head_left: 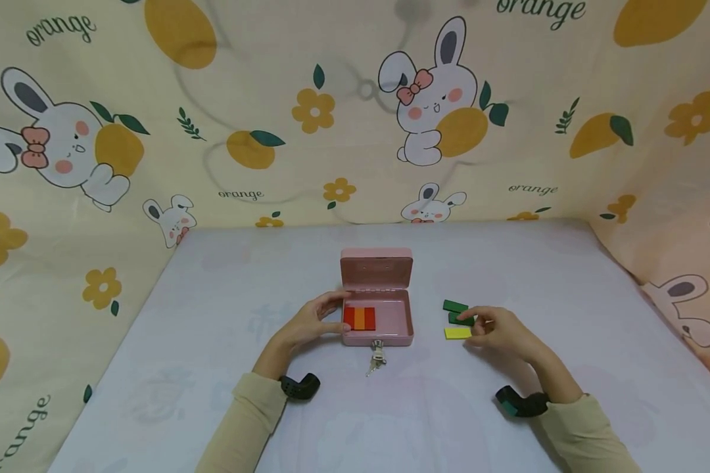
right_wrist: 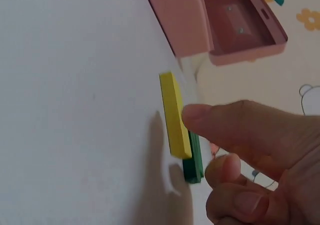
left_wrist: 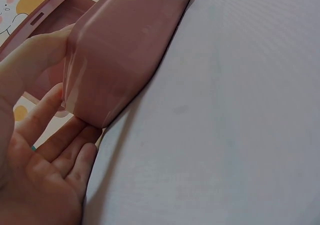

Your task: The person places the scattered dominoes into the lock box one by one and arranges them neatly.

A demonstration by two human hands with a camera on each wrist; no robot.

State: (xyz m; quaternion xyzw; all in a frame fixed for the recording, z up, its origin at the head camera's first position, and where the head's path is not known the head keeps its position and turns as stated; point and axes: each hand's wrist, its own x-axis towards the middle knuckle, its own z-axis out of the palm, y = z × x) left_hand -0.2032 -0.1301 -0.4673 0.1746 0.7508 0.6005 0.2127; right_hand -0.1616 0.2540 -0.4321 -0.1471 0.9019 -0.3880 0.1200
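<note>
A pink metal cash box stands with its lid raised. Red blocks and an orange block lie side by side in its left part. My left hand grips the box's left side, thumb at the front corner and fingers towards the back. To the right of the box, my right hand reaches over two green blocks and a yellow block. Its index fingertip is at the nearer green block, the thumb beside the yellow one; contact is unclear. The other fingers are bent, holding nothing visible.
Keys hang from the lock at the box's front. Everything stands on a white-covered table. A printed cloth with rabbits and oranges rises behind and at both sides. Each wrist wears a black camera.
</note>
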